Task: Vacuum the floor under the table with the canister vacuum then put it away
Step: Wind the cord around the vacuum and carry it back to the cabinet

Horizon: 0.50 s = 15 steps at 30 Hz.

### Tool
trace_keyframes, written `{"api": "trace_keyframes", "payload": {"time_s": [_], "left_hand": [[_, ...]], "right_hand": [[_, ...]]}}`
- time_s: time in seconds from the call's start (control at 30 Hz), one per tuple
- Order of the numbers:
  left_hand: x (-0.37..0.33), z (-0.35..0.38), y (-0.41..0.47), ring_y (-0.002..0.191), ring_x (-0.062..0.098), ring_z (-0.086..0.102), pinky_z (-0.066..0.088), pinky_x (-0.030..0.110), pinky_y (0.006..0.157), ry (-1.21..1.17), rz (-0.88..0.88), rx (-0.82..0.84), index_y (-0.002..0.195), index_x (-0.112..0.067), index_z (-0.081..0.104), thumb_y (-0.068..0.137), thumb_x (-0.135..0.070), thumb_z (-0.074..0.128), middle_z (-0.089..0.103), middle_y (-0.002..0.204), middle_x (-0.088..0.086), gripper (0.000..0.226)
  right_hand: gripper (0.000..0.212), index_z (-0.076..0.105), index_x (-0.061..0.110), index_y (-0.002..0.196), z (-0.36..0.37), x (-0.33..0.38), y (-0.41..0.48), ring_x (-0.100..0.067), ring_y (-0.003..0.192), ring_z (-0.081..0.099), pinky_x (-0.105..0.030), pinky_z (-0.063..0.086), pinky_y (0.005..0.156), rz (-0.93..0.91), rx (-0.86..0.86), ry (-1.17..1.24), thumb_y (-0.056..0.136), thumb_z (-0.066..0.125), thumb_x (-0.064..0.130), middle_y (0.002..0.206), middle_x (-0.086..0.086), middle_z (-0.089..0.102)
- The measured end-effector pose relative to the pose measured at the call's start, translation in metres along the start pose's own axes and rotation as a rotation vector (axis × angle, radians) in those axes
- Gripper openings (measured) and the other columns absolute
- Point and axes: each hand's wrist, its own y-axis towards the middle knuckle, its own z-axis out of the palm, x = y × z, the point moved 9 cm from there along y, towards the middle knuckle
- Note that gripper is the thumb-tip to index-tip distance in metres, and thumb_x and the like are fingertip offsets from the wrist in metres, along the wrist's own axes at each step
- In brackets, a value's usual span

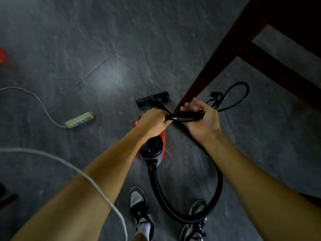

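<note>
1. While both hands work above the floor, the head view shows the left hand (153,121) fisted around one end of a bundle of black power cord (185,116), and the right hand (202,119) loosely curled under the other end, its fingers (196,102) partly spread.
2. Directly below the hands sits the canister vacuum (152,150), red and black, near the centre of the frame; its ribbed hose (205,206) loops out toward 5 o'clock past the shoes.
3. Its floor nozzle (152,99) lies at 12 o'clock of the canister, beside the table leg (217,58).
4. More cord (238,94) trails on the floor at 2 o'clock; a power strip (79,120) lies at 9 o'clock.
5. Judging by looks, the cord is limp and springy, so coils may slip; holding the bundle at mid-length seems best.
6. The canister looks compact and fairly light, and the hose floppy; where its carry handle is I cannot tell.
</note>
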Motion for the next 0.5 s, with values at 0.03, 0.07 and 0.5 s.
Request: {"api": "trace_keyframes", "payload": {"time_s": [0.03,0.07,0.5], "left_hand": [[-0.006,0.003,0.001,0.075,0.032,0.063,0.041,0.034,0.058,0.097,0.002,-0.002,0.083,-0.009,0.063,0.092,-0.030,0.052,0.067,0.083,0.012,0.026],[-0.009,0.009,0.002,0.082,0.035,0.064,0.039,0.033,0.060,0.188,-0.014,0.029,0.090,-0.008,0.065,0.093,-0.024,0.050,0.068,0.091,0.013,0.022],[-0.046,0.086,0.000,0.092,0.031,0.064,0.045,0.036,0.081,0.426,0.165,-0.132,0.106,-0.004,0.060,0.088,-0.019,0.061,0.067,0.102,0.014,0.024]], "right_hand": [[0.022,0.055,0.010,0.090,-0.019,-0.005,0.004,-0.023,0.081,0.063,-0.043,0.050,0.092,0.039,-0.078,-0.083,0.097,0.051,0.031,0.078,-0.005,0.058],[0.031,0.056,0.012,0.094,-0.040,-0.012,0.004,-0.027,0.095,0.063,-0.047,0.049,0.095,0.084,-0.179,-0.228,0.093,0.055,0.043,0.098,-0.009,0.062],[0.042,0.042,0.024,0.135,-0.043,-0.027,0.058,-0.032,0.095,0.063,-0.043,0.054,0.081,-0.592,0.515,-2.337,0.095,0.051,0.031,0.114,-0.012,0.065]]}}
